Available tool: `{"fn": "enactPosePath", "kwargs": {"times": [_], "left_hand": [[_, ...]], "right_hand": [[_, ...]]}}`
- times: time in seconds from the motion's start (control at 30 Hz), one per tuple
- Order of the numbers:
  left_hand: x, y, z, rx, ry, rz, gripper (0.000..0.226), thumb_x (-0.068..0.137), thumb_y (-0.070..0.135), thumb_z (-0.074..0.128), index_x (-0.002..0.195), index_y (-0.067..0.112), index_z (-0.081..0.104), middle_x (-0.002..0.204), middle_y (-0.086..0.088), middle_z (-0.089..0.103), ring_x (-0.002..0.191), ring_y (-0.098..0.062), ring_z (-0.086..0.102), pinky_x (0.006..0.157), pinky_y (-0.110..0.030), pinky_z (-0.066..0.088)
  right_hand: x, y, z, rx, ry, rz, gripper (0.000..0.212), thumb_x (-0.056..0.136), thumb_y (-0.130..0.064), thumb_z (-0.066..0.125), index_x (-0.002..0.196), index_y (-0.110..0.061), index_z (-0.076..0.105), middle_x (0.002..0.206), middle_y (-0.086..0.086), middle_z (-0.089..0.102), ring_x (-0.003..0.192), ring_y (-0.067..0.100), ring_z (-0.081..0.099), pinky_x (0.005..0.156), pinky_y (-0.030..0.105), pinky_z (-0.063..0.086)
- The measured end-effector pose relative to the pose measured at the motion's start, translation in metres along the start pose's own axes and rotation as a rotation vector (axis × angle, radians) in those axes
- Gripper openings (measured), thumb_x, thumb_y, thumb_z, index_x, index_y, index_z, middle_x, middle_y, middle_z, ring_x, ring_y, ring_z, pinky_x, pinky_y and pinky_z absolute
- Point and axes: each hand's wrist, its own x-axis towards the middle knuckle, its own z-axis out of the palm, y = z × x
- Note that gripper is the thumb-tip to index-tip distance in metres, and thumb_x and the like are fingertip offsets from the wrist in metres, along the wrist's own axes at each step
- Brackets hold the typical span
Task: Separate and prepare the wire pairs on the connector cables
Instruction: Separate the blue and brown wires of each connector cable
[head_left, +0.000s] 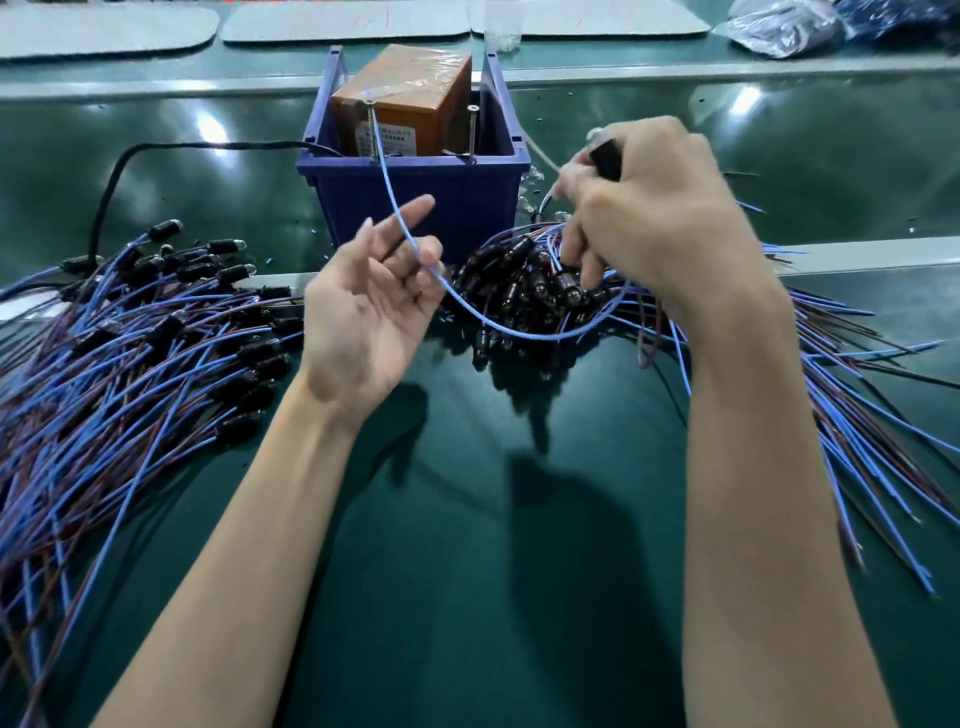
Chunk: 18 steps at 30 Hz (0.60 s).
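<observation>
Glossy green matting covers the table (467, 545). At its far middle stands a blue plastic bin (415, 192) with a brown box (410, 83) inside, wrapped in shiny film. Two thin metal screws (370, 130) stand upright at the bin's front rim. A slim blue wire (519, 332) runs down from the left screw and sags in a smooth curve between the hands. The left hand (358, 322) is palm up, fingers loose and nearly straight, with the wire passing between two of them. The right hand (660, 208) is curled tight round a black cylindrical connector (605, 158). Below it lies a heap of cables (524, 286), wires fanning toward the right edge. A second heap (130, 338) spreads along the left edge.
</observation>
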Motion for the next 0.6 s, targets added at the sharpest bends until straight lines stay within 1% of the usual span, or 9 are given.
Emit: {"fn": "enactPosePath", "kwargs": {"times": [0.1, 0.17, 0.2, 0.3, 0.33, 0.4, 0.47, 0.53, 0.6], "left_hand": [[0.004, -0.002, -0.001, 0.234, 0.231, 0.154, 0.033, 0.105, 0.020, 0.024, 0.101, 0.012, 0.055, 0.049, 0.008, 0.045, 0.048, -0.006, 0.035, 0.055, -0.019, 0.031], [0.005, -0.005, -0.002, 0.396, 0.372, 0.237, 0.027, 0.105, 0.015, 0.029, 0.097, 0.015, 0.055, 0.045, 0.010, 0.041, 0.044, -0.006, 0.029, 0.049, -0.018, 0.024], [0.005, -0.007, -0.003, 0.451, 0.414, 0.271, 0.025, 0.104, 0.014, 0.032, 0.096, 0.016, 0.055, 0.043, 0.010, 0.040, 0.042, -0.006, 0.028, 0.047, -0.018, 0.022], [0.002, -0.014, -0.005, 0.539, 0.471, 0.394, 0.024, 0.103, 0.016, 0.038, 0.083, 0.017, 0.053, 0.042, 0.011, 0.036, 0.042, -0.007, 0.027, 0.047, -0.023, 0.021], [0.002, -0.016, -0.004, 0.551, 0.475, 0.439, 0.027, 0.103, 0.018, 0.039, 0.079, 0.017, 0.050, 0.042, 0.012, 0.036, 0.042, -0.007, 0.026, 0.047, -0.024, 0.021], [0.001, -0.019, -0.004, 0.556, 0.495, 0.527, 0.029, 0.102, 0.019, 0.038, 0.073, 0.017, 0.042, 0.042, 0.011, 0.035, 0.041, -0.007, 0.025, 0.045, -0.023, 0.022], [0.003, -0.020, -0.006, 0.532, 0.548, 0.584, 0.030, 0.101, 0.017, 0.035, 0.071, 0.017, 0.036, 0.042, 0.010, 0.033, 0.041, -0.008, 0.025, 0.045, -0.022, 0.024], [0.006, -0.022, -0.012, 0.532, 0.613, 0.573, 0.031, 0.100, 0.014, 0.033, 0.069, 0.017, 0.033, 0.040, 0.012, 0.033, 0.040, -0.007, 0.026, 0.044, -0.020, 0.026], [0.008, -0.024, -0.018, 0.586, 0.647, 0.514, 0.034, 0.100, 0.012, 0.034, 0.066, 0.017, 0.033, 0.037, 0.012, 0.035, 0.040, -0.005, 0.028, 0.045, -0.018, 0.027]], "right_hand": [[0.004, 0.006, 0.005, -0.003, 0.105, 0.077, 0.024, 0.089, -0.012, 0.046, 0.082, 0.003, 0.064, 0.048, 0.003, 0.063, 0.030, 0.008, 0.053, 0.041, 0.016, 0.043], [0.005, 0.007, 0.010, -0.011, 0.106, 0.110, 0.025, 0.088, -0.013, 0.046, 0.082, 0.003, 0.064, 0.049, 0.003, 0.063, 0.031, 0.008, 0.054, 0.045, 0.017, 0.046], [0.006, 0.007, 0.013, -0.012, 0.095, 0.119, 0.025, 0.089, -0.013, 0.047, 0.082, 0.004, 0.064, 0.050, 0.004, 0.064, 0.031, 0.008, 0.054, 0.046, 0.017, 0.046], [0.006, 0.004, 0.024, -0.022, 0.062, 0.119, 0.024, 0.089, -0.012, 0.047, 0.085, 0.006, 0.064, 0.061, 0.010, 0.067, 0.033, 0.007, 0.054, 0.042, 0.016, 0.047], [0.006, 0.002, 0.027, -0.028, 0.052, 0.109, 0.025, 0.088, -0.012, 0.047, 0.086, 0.007, 0.063, 0.064, 0.012, 0.068, 0.036, 0.009, 0.057, 0.045, 0.018, 0.050], [0.004, -0.001, 0.032, -0.045, 0.033, 0.087, 0.025, 0.088, -0.011, 0.046, 0.086, 0.009, 0.061, 0.065, 0.014, 0.068, 0.046, 0.017, 0.064, 0.058, 0.029, 0.057], [0.004, -0.003, 0.034, -0.044, 0.025, 0.077, 0.024, 0.088, -0.011, 0.046, 0.087, 0.008, 0.060, 0.063, 0.013, 0.068, 0.047, 0.021, 0.064, 0.064, 0.035, 0.058], [0.003, -0.004, 0.036, -0.036, 0.021, 0.082, 0.023, 0.087, -0.010, 0.046, 0.087, 0.008, 0.060, 0.062, 0.013, 0.068, 0.046, 0.020, 0.063, 0.063, 0.035, 0.058], [0.003, -0.004, 0.036, -0.037, 0.019, 0.085, 0.023, 0.088, -0.010, 0.046, 0.089, 0.007, 0.060, 0.062, 0.012, 0.068, 0.045, 0.020, 0.063, 0.062, 0.034, 0.058]]}}
